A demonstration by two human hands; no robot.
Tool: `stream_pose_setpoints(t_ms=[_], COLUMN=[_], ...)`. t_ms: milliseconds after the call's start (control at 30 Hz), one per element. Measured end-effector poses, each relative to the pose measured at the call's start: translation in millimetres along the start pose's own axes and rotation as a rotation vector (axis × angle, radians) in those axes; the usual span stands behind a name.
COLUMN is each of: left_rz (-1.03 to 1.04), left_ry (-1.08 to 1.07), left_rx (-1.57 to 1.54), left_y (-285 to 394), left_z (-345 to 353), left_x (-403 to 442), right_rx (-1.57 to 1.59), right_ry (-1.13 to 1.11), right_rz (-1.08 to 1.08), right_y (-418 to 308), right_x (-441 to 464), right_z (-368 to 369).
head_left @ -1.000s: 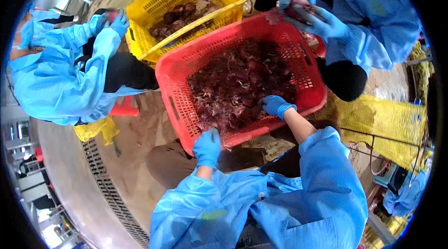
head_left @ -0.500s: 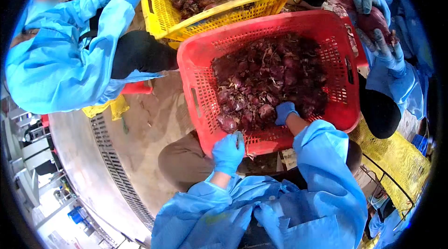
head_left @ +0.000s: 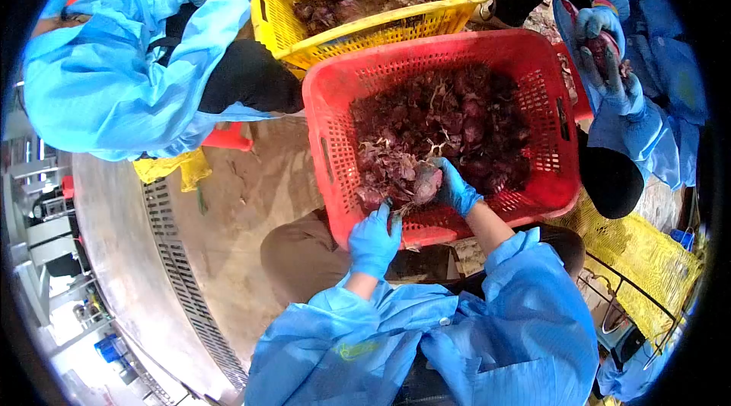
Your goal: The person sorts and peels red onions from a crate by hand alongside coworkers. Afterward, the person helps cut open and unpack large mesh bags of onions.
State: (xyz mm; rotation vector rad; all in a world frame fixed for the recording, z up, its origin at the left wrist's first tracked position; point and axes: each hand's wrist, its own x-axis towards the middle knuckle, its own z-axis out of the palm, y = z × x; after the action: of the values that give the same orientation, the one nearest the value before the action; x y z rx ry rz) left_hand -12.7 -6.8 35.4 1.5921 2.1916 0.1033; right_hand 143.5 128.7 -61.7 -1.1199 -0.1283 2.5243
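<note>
In front of me stands a red plastic crate (head_left: 560, 200) with red onions (head_left: 472, 128) and loose, papery skins in it. My right hand (head_left: 458, 191), in a blue glove, is closed around the far side of a red onion (head_left: 428, 182), lifted near the crate's front edge. Just left of it, at the front rim, is my left hand (head_left: 373, 244), also gloved. Its fingers are drawn together around something small and dark that I cannot make out, close to the onion's lower side.
Behind the red crate a yellow crate (head_left: 304, 48) holds more onions and skins. A co-worker in a blue gown (head_left: 106, 94) on the left holds an onion, as does another co-worker (head_left: 647, 128) on the right. Yellow netting (head_left: 647, 276) lies at right; a slotted drain (head_left: 179, 261) runs at left.
My right hand has come up from among the onions with one in its grasp. My left hand has moved slightly up towards it. The view has shifted a little.
</note>
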Motion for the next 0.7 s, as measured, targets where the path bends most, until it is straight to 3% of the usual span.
stream_pose_setpoints(t_ms=[67, 167, 200, 267, 367, 467, 700], left_rz=[0.088, 0.044, -0.024, -0.027, -0.034, -0.06, -0.057], left_ry=[0.111, 0.151, 0.033, 0.049, 0.127, 0.139, 0.114], left_rx=[0.013, -0.103, -0.054, -0.092, -0.133, -0.132, -0.093], left_y=[-8.1, -2.6, 7.4, 5.4, -6.3, -5.1, -11.4], left_z=[9.9, 2.1, -17.3, -16.2, 1.4, 0.2, 6.4], left_x=[-3.1, -3.4, -4.1, -5.7, -7.7, -11.6, -13.7], right_rx=[-0.021, -0.084, -0.229, -0.41, -0.164, -0.14, -0.287], right_ry=[0.01, 0.015, -0.014, -0.166, -0.306, -0.437, -0.281], right_rz=[-0.033, -0.129, -0.203, -0.287, -0.068, -0.178, -0.235], right_y=[9.5, 23.9, 27.5, 43.8, 37.5, 44.1, 50.5], right_x=[-2.5, -7.2, -12.8, -8.4, -60.3, -54.6, -68.6], right_z=[11.1, 18.0, 29.0, 23.8, 67.9, 50.0, 73.4])
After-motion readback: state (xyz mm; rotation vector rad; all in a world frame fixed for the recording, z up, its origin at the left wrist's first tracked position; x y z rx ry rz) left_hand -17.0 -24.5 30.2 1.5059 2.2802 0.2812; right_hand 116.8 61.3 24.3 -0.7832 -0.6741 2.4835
